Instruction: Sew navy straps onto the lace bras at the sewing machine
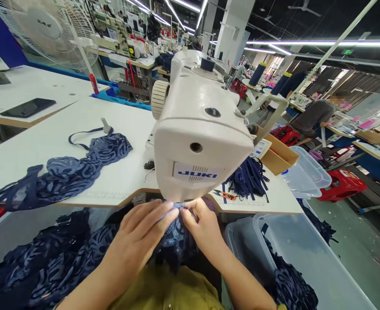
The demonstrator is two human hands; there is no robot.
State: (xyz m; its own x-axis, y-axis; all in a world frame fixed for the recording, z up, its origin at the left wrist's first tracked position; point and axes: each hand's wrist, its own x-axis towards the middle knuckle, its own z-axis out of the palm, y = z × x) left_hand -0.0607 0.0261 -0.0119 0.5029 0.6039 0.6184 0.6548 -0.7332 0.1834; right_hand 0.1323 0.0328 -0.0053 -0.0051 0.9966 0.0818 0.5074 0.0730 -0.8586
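Note:
A dark blue patterned bra (174, 237) hangs down below the head of a white sewing machine (203, 133), its upper edge between my two hands. My left hand (141, 230) lies over the left side of that edge, fingers together and pressing the fabric. On the other side my right hand (204, 226) pinches the edge between thumb and forefinger. Both sets of fingertips are close under the machine head, which hides the needle and presser foot. Another blue patterned bra (86, 165) lies on the white table (125, 125) to the left.
A bundle of navy straps (250, 178) and orange thread snips (225, 195) lie right of the machine. Dark garments (48, 258) are heaped at lower left. A clear plastic bin (309, 241) stands at right. Further off are a phone (28, 107), a fan (44, 26) and a cardboard box (278, 153).

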